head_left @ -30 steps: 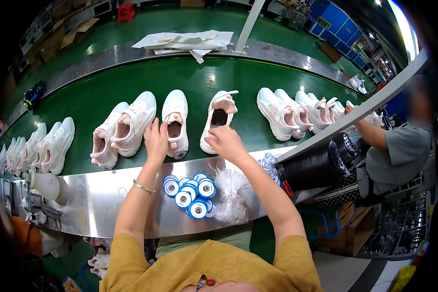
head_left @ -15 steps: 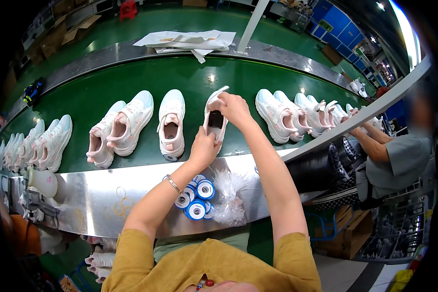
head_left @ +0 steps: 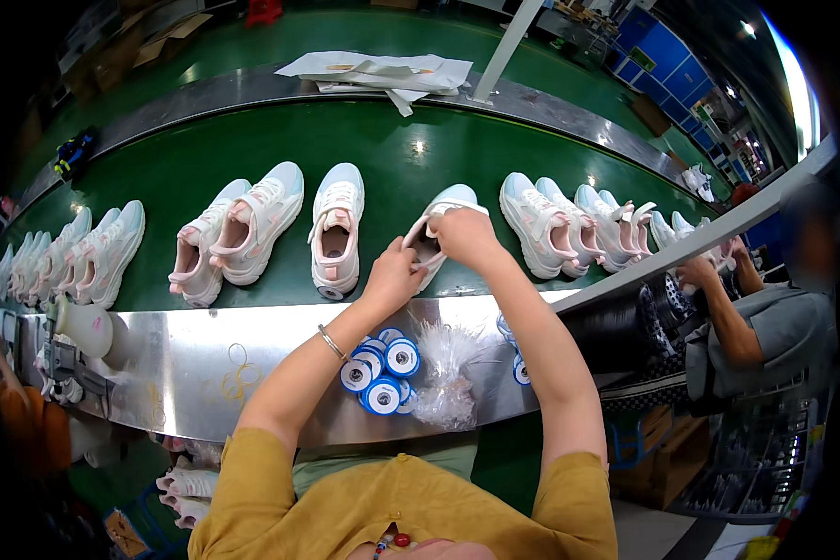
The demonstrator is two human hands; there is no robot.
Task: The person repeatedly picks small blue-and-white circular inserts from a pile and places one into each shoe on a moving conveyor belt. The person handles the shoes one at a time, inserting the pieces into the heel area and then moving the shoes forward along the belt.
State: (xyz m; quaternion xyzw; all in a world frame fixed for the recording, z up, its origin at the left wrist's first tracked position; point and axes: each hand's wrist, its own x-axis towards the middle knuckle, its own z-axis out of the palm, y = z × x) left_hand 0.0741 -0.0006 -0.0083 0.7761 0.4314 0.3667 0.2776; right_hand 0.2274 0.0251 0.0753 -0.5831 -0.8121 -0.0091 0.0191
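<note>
Green work surface (head_left: 252, 140), steel ledge (head_left: 182, 355), green floor (head_left: 345, 35) beyond, both hands (head_left: 395, 277) (head_left: 465, 236) closed on one white shoe (head_left: 459, 196)

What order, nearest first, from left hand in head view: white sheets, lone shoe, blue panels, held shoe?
1. Held shoe: left hand on it.
2. Lone shoe: left side.
3. White sheets: ahead, beyond green surface.
4. Blue panels: far upper right.
</note>
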